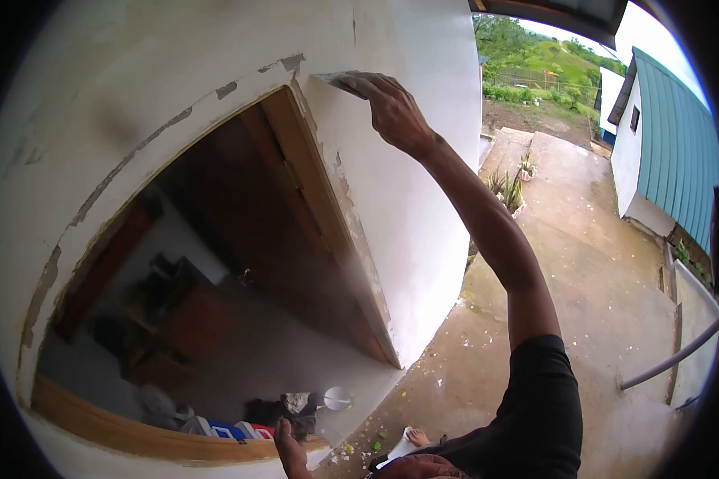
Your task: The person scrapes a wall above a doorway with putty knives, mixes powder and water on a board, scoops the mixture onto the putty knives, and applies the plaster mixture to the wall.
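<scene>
My right hand point(395, 116) is raised to the white wall point(415, 239), just right of the doorway's upper corner. Its fingers are closed on a thin, flat grey scraper point(333, 81), whose wide end lies close to the painted surface; the grip hides the rest of it. Along the wooden door frame point(299, 180), the paint is chipped, with bare grey patches point(225, 90) running beside the opening. Low in the view is my left hand point(291, 453), in front of the doorway, partly cut off by the lower edge. Its visible fingers are stretched out, with nothing seen in them.
Inside the dim doorway, furniture point(188, 319) and a white round dish point(337, 398) are visible. Paint flakes litter the concrete floor point(583, 303). Potted plants point(507, 190) stand farther along the wall. A grey pipe point(671, 355) and a green-roofed building point(675, 148) are on the right.
</scene>
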Tool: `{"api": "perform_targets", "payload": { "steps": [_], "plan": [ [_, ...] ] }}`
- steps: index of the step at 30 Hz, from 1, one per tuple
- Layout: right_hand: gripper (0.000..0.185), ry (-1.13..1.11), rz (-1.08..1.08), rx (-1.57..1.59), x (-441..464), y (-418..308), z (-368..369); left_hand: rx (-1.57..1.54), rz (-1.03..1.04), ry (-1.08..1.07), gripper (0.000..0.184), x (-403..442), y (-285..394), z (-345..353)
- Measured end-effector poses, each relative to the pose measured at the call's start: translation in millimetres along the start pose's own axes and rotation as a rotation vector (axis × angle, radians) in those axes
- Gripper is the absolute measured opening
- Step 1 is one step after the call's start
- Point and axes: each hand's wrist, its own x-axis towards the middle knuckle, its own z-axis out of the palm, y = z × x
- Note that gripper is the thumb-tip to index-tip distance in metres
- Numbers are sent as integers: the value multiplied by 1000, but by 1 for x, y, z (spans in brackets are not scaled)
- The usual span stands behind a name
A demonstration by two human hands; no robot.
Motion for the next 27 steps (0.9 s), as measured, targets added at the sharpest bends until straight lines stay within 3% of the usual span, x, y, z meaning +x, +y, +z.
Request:
{"api": "perform_targets", "payload": {
  "steps": [2, 4, 5, 7, 8, 11, 13, 16, 19, 22, 23, 25, 27],
  "plan": [
    [45, -38, 34, 5, 24, 10, -21, -10, -5, -41, 58, 4, 5, 8],
    [39, 150, 136, 4, 66, 32, -27, -2, 5, -79, 56, 14, 3, 9],
    [39, 116, 209, -21, 83, 45, -27, 9, -1, -139, 56, 13, 9, 12],
    [44, 112, 173, -31, 102, 91, -8, 25, -13, -256, 55, 9, 22, 23],
    [46, 113, 156, -31, 105, 103, 3, 39, 15, -194, 54, 6, 21, 28],
    [45, 156, 28, 32, 80, 94, 18, 104, 70, -37, 53, -5, 20, 32],
    [41, 101, 92, 41, 44, 60, 16, 153, 71, 19, 55, -12, 20, 28],
    [40, -5, 151, 33, -18, 7, 4, 144, 34, -115, 59, -4, 19, 9],
    [40, -215, 272, 116, -27, -20, -21, 101, -62, -53, 62, -35, 54, 33],
    [39, 17, 267, 192, 21, -22, -29, 112, 19, -74, 63, -16, 33, 17],
    [39, 43, 266, 186, 34, -18, -22, 56, 23, -75, 55, -16, 31, 15],
    [42, 183, 122, 83, 29, -6, 14, -60, 34, -76, 39, -23, 38, 24],
    [49, 232, 28, -9, -3, -15, 51, -78, 33, -77, 39, -25, 38, 24]
  ]
}}
